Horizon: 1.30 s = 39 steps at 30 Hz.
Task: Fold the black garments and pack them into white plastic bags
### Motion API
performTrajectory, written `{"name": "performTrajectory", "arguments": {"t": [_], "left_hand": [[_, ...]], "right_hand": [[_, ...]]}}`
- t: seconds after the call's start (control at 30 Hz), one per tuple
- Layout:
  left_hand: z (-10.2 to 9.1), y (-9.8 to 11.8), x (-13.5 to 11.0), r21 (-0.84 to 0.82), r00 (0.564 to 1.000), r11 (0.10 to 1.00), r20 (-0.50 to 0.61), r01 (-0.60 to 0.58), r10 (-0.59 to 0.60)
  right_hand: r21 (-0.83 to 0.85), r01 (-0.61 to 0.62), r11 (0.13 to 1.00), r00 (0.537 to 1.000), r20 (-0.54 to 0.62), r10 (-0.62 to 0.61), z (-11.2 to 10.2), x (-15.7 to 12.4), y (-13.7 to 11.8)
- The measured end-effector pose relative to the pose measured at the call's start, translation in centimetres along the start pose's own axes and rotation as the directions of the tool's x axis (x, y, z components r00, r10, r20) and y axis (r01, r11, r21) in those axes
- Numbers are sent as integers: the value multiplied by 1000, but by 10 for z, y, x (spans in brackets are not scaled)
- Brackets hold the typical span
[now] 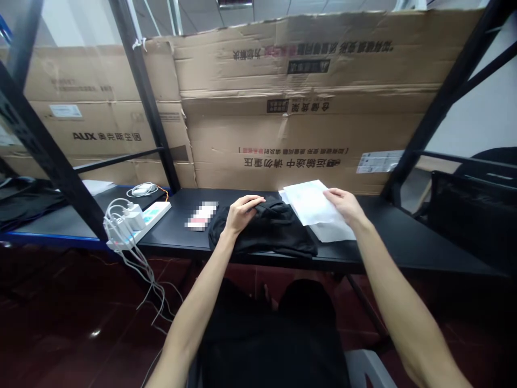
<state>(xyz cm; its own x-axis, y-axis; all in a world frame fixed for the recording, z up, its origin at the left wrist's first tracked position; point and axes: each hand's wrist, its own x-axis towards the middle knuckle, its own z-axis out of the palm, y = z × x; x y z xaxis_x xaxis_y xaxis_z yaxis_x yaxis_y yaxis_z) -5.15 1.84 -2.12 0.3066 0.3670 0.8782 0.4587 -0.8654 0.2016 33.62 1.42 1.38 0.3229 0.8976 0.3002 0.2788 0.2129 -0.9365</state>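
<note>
On the dark tabletop in front of me lies a soft black bag (278, 237), flat and wrinkled, its upper edge raised near my fingers. My left hand (243, 213) is closed on that upper edge at the bag's left part. To the right, my right hand (344, 205) pinches the right edge of a white sheet of paper (309, 202), thumb on top. The held sheet is tilted above more white paper (333, 231), which lies on the table beside the bag and partly under the held sheet. The bag's inside is hidden.
A blurred-out flat object (202, 215) lies left of the bag. Farther left stands a white power strip (155, 215) with chargers and cables (151, 280) hanging over the table edge. Cardboard panels (307, 129) close off the back between black metal posts (147, 102).
</note>
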Motion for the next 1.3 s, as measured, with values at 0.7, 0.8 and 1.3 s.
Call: {"name": "performTrajectory", "arguments": {"t": [0.7, 0.8, 1.3], "left_hand": [[2, 3, 1, -26, 983, 986, 82, 166, -163], [3, 4, 1, -30, 980, 982, 84, 184, -181], [2, 0, 2, -13, 953, 958, -97, 287, -287]], "right_hand": [[-789, 284, 545, 955, 183, -233, -13, -27, 34], [-731, 305, 611, 946, 303, -110, 16, -32, 38], [-143, -26, 989, 863, 497, 95, 125, -83, -32]]}}
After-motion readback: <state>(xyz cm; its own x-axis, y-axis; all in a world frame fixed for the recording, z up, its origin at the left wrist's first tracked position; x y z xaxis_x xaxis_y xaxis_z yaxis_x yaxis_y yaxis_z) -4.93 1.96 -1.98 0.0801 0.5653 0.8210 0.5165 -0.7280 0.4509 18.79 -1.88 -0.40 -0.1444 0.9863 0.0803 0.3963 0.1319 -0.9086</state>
